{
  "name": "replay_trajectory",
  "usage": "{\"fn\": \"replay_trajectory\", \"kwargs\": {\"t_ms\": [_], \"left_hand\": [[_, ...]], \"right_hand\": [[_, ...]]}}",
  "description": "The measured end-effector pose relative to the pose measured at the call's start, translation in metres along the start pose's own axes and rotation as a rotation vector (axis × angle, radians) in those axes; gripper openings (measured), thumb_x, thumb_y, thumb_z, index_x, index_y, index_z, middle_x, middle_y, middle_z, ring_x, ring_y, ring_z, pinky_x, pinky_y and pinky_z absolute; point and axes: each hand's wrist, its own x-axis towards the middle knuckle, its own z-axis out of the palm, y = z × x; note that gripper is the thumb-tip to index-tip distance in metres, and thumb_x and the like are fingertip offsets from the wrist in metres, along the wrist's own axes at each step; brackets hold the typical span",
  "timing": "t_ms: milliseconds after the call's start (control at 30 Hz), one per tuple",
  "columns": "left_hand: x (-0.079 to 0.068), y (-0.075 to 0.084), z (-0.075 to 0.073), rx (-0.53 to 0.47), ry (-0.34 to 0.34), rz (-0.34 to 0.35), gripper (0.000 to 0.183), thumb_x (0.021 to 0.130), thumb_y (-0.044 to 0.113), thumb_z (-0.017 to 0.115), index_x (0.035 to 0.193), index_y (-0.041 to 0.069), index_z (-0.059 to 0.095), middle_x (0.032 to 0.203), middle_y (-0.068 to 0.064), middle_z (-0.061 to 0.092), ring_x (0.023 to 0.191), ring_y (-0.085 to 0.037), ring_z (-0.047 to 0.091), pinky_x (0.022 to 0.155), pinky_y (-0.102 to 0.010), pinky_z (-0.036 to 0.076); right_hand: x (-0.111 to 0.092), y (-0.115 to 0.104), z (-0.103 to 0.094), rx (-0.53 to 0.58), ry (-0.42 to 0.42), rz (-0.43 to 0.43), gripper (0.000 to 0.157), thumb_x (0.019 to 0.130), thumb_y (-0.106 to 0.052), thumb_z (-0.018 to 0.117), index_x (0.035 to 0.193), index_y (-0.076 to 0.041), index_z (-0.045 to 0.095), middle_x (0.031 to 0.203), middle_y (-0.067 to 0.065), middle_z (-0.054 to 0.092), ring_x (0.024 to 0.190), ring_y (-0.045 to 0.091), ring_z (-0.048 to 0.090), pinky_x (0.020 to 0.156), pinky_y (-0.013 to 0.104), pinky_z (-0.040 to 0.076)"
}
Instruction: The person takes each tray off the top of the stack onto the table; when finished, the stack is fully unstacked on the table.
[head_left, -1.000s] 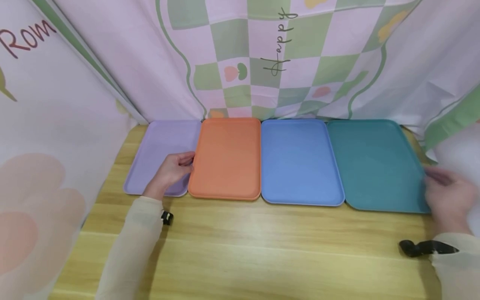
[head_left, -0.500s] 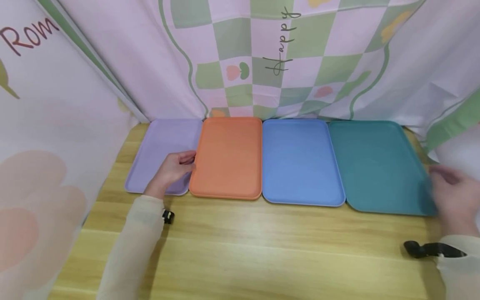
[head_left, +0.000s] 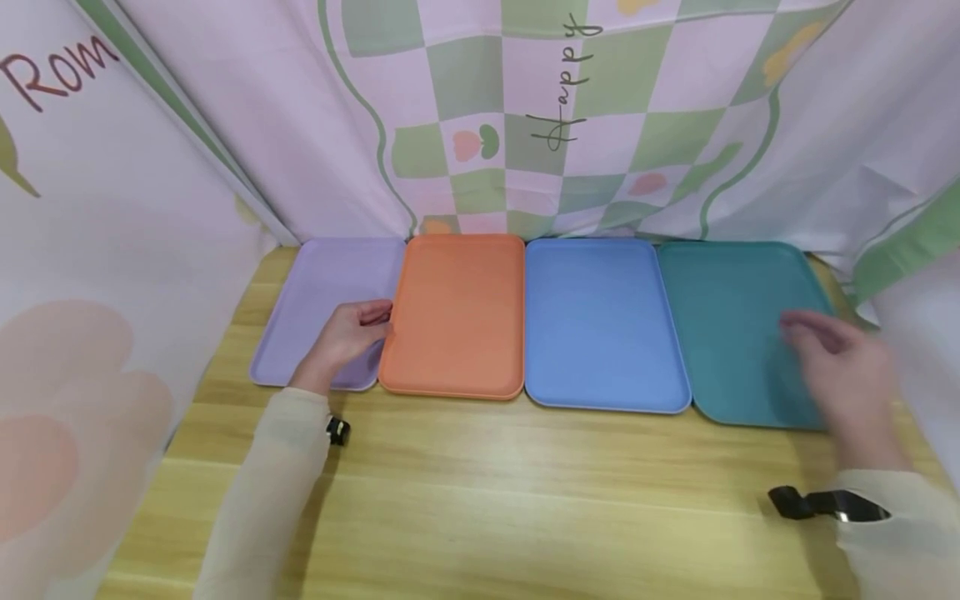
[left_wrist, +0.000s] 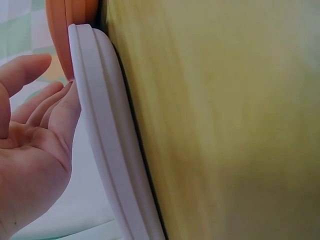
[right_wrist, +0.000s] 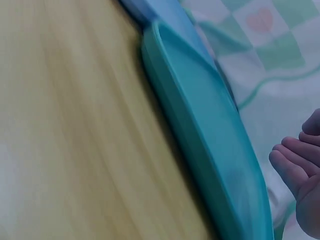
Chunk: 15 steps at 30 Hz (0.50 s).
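Note:
Four-sided trays stand side by side in a row: a purple tray (head_left: 330,275), an orange tray (head_left: 457,317), a blue tray (head_left: 603,325) and a teal tray (head_left: 735,333). My left hand (head_left: 347,337) is over the purple tray, fingertips right at the orange tray's left edge. In the left wrist view its fingers (left_wrist: 62,117) reach out fairly straight, with the thumb raised apart. Over the right part of the teal tray, my right hand (head_left: 847,375) hovers, slightly blurred. The right wrist view shows its fingers (right_wrist: 295,160) extended and loosely bent, holding nothing.
The trays lie on a wooden table (head_left: 480,500), their far edges close to a printed curtain (head_left: 457,83). A white cloth with large pink shapes (head_left: 112,250) borders the table on the left. Black wrist straps (head_left: 832,504) sit at the sleeves.
My right hand has left the teal tray's right edge and moved left over that tray, after shifting slightly right at first. My left hand stays at the orange tray's edge.

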Motion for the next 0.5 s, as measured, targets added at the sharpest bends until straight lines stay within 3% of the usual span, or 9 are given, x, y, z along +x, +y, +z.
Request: {"fn": "replay_trajectory", "kwargs": {"t_ms": [100, 200, 500], "left_hand": [[-0.001, 0.000, 0.000, 0.005, 0.003, -0.001, 0.057, 0.106, 0.012, 0.066, 0.158, -0.003, 0.050, 0.159, -0.023, 0.056, 0.150, -0.037, 0.054, 0.125, -0.048, 0.047], [0.000, -0.001, 0.000, 0.003, 0.001, -0.002, 0.057, 0.106, 0.012, 0.066, 0.158, -0.002, 0.050, 0.160, -0.023, 0.055, 0.151, -0.037, 0.053, 0.125, -0.048, 0.046], [0.000, -0.002, 0.000, -0.007, 0.004, -0.004, 0.055, 0.106, 0.011, 0.065, 0.158, -0.003, 0.051, 0.159, -0.023, 0.056, 0.149, -0.037, 0.055, 0.123, -0.048, 0.049]], "right_hand": [[-0.001, -0.011, 0.014, 0.073, -0.032, -0.096, 0.044, 0.111, -0.038, 0.060, 0.146, -0.013, 0.069, 0.098, -0.050, 0.064, 0.093, -0.028, 0.060, 0.078, -0.005, 0.043], [-0.005, -0.023, 0.029, 0.153, -0.059, -0.155, 0.045, 0.111, -0.030, 0.061, 0.145, 0.000, 0.066, 0.097, -0.047, 0.067, 0.088, -0.024, 0.067, 0.080, -0.002, 0.051], [-0.013, -0.053, 0.065, 0.183, -0.144, -0.273, 0.045, 0.113, -0.023, 0.057, 0.144, 0.010, 0.063, 0.108, -0.036, 0.071, 0.097, -0.021, 0.068, 0.086, 0.002, 0.054]]}}
